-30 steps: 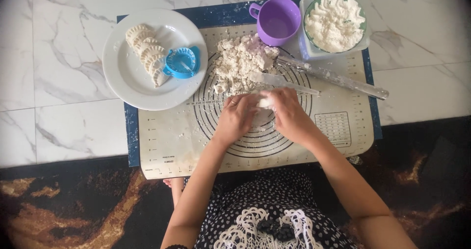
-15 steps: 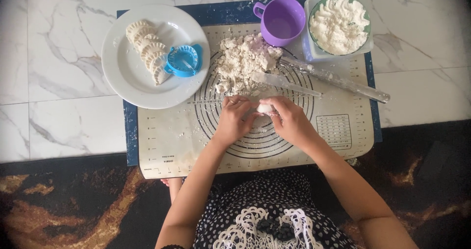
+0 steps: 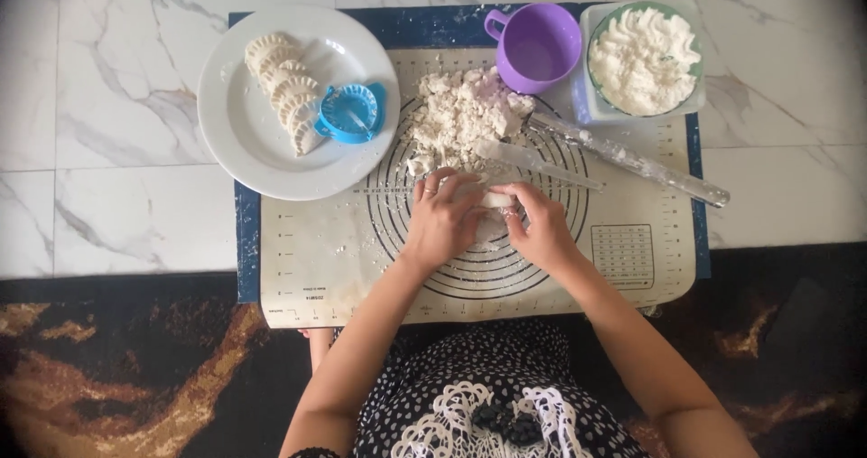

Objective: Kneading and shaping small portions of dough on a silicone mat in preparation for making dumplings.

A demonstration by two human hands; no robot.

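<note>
Now left hand and right hand closer together, both still pinching dough piece.

White plate of folded dumplings with blue press, purple cup, bowl of white filling.

One plate, one purple cup, one bowl, two hands.
</note>
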